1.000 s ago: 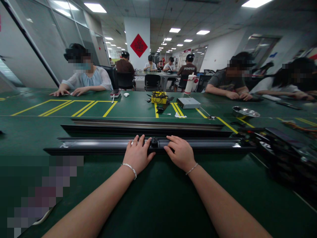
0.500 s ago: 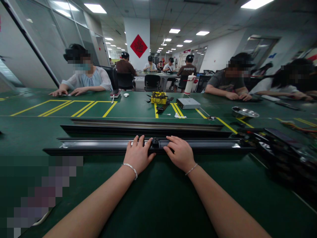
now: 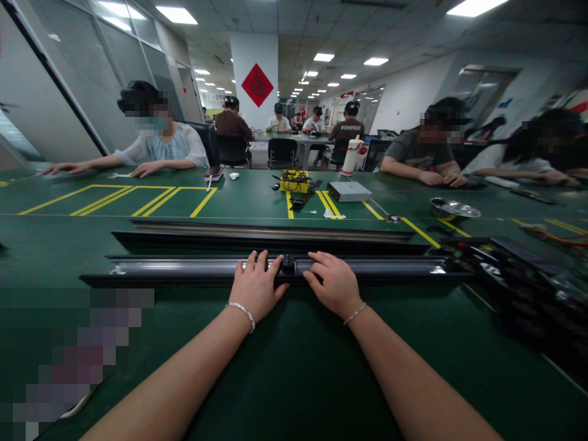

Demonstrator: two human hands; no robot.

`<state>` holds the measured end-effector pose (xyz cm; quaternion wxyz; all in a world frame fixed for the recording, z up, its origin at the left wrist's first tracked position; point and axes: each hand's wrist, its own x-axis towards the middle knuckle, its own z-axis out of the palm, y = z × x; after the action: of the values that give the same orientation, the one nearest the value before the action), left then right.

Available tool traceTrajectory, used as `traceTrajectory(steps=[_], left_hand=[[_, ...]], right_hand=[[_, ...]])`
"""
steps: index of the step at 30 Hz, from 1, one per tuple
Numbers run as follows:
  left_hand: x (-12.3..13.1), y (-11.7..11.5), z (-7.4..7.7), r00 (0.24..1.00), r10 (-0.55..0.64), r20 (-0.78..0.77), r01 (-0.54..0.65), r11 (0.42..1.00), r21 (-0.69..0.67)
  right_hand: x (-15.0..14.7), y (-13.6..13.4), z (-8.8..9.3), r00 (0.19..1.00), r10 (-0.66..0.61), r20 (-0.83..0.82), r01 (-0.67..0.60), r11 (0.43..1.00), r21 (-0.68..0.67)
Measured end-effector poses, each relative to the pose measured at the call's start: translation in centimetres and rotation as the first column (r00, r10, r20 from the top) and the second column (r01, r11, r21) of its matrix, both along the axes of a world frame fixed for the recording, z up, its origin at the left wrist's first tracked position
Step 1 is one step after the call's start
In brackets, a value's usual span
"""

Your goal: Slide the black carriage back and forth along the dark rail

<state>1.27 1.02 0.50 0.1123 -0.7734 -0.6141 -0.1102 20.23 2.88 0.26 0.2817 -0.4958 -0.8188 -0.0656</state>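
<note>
Centrally in the head view, we find a long dark rail (image 3: 184,267) lying across a green bench (image 3: 294,367), with a small black block (image 3: 288,263) at about its middle. We have both hands at the rail, one each side of that block. Our left hand (image 3: 256,286) is loosely spread, fingers reaching over the rail and thumb by its near edge; our right hand (image 3: 334,285) is softly curled, fingers pointing towards the block. Neither is wrapped around anything, and how firmly they press we cannot tell. To do this well, we judge that light, even pressure from both sides would serve best, with fingers clear of the block's top. Just beyond lies a second dark rail (image 3: 275,241), roughly parallel.

As for containers, a shiny metal bowl (image 3: 466,213) sits farther off to our right; what it holds, if anything, is hard to make out. Near the middle, a yellow box (image 3: 301,188) has black cables (image 3: 294,176) heaped on or in it; we cannot tell which. Beyond, a white bottle (image 3: 351,159) stands upright, its contents hidden.
</note>
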Motion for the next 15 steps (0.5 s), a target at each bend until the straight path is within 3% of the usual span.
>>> traceTrajectory(steps=[7, 15], left_hand=[[-0.01, 0.02, -0.73, 1.0, -0.001, 0.003, 0.001, 0.998, 0.056], [-0.39, 0.04, -0.98, 0.988, -0.154, -0.018, 0.155, 0.985, 0.081]], right_hand=[[0.06, -0.17, 0.16, 1.0, 0.01, -0.003, -0.01, 1.0, -0.027], [0.43, -0.51, 0.15, 0.999, 0.008, 0.04, -0.006, 0.998, -0.059]])
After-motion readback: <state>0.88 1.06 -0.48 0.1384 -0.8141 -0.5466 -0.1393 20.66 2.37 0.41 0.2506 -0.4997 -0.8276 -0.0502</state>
